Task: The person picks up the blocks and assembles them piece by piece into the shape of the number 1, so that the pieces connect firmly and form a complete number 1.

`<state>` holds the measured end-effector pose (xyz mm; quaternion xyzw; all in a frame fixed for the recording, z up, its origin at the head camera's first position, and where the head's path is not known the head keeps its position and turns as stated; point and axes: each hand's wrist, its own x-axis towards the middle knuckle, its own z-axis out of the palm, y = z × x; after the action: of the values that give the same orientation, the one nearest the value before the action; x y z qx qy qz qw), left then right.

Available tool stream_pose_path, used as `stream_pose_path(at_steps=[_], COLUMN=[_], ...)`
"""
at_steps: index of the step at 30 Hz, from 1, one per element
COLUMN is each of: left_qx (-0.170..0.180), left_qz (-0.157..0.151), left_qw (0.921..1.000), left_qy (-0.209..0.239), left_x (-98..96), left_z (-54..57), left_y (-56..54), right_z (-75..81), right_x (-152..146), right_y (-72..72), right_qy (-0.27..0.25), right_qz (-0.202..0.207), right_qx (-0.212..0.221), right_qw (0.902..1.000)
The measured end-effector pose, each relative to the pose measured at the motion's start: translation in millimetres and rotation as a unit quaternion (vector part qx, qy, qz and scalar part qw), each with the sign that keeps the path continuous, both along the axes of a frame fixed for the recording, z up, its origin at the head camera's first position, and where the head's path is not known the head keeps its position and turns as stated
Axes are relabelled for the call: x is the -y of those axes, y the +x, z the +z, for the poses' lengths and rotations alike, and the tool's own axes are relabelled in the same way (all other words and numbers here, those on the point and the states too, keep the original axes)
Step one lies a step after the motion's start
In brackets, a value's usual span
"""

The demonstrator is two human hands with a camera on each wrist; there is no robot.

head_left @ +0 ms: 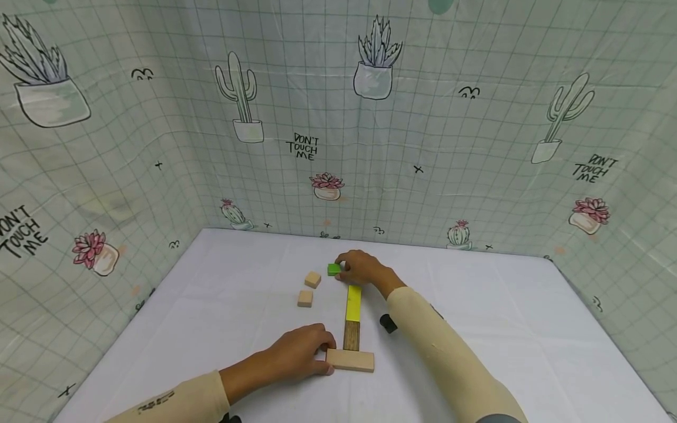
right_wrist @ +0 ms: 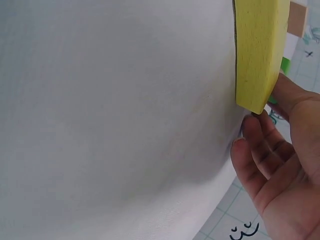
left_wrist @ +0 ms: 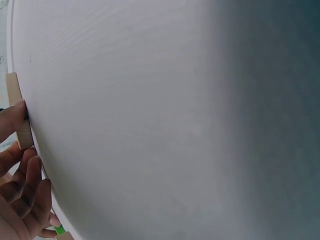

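With thumb and fingers my left hand (head_left: 300,352) grips the left end of a long plain wooden block (head_left: 351,360), which lies crosswise on the table. A dark brown wooden block (head_left: 351,335) extends away from its middle, followed in line by a yellow block (head_left: 353,304). Beyond the yellow block's far end, my right hand (head_left: 365,268) holds a small green block (head_left: 333,269) by its right part between thumb and finger. In the right wrist view the yellow block (right_wrist: 257,55) partly hides the green one.
Two small plain wooden blocks, a nearer block (head_left: 305,298) and a farther block (head_left: 312,279), lie left of the line. A black object (head_left: 388,323) shows beside the right forearm. A cactus-patterned cloth (head_left: 338,117) rises behind the white table (head_left: 254,282).
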<state>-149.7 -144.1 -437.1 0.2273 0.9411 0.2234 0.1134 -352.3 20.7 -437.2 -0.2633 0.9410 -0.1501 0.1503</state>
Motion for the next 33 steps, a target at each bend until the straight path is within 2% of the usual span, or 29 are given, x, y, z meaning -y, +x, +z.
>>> stream_pose_path(at_steps=[10,24,33], left_qx=[-0.009,0.011,0.008], left_qz=[-0.006,0.004,0.002], left_qw=[0.9999,0.9999,0.9999], left_qy=[0.001,-0.004,-0.006], left_x=[0.6,-0.6,0.3], left_z=[-0.7,0.4,0.1], left_y=[-2.0,-1.0,-0.5], right_z=[0.3,1.2,1.4], right_x=[-1.0,-5.0,-10.0], right_y=[-3.5,-0.6,-0.5], right_qy=[-0.001,-0.001,-0.008], right_qz=[0.001,0.013,0.030], right_qx=[-0.004,-0.015,-0.022], right_qw=[1.0000,0.9998,0.9993])
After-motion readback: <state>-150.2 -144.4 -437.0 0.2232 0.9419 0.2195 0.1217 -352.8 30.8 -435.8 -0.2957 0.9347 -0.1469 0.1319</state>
